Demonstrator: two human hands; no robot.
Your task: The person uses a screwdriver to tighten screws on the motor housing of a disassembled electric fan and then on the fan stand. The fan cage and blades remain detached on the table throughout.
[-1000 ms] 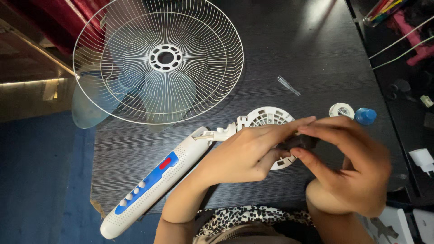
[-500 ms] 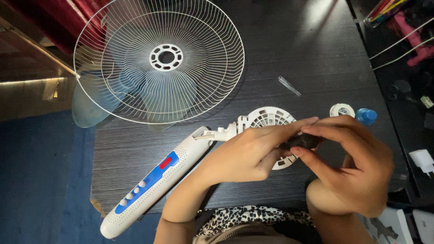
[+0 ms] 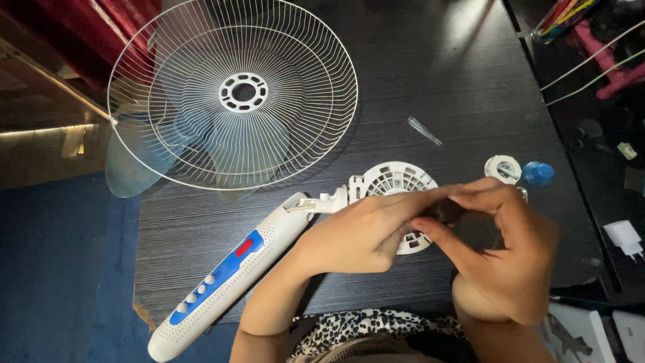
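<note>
1. Two hands meet over the round white motor housing (image 3: 393,185), which lies flat on the dark desk (image 3: 430,74) and serves as landmark.
2. Left hand (image 3: 356,232): fingers stretched across the lower half of the housing, thumb and forefinger pinched together at a small dark part (image 3: 449,212) by the housing's right edge.
3. Right hand (image 3: 500,242): curled, fingertips closed onto the same dark part from the right. Part mostly hidden; cannot tell its kind.
4. Housing is joined at its left to a white stand column (image 3: 222,279) with a blue button panel, running down-left from the housing past the desk's near edge.
5. Wire fan guard (image 3: 232,94): up-left of the housing, well apart, overhanging the desk's left edge. Clear fan blades (image 3: 141,158) lie beneath it.
6. Small white round cap (image 3: 502,168) and blue knob (image 3: 537,173): just right of the housing, side by side, above the right hand.
7. Thin clear strip (image 3: 424,130): above the housing, on bare desk.
8. White plug adapter (image 3: 625,236): far right of the housing, off the desk.
</note>
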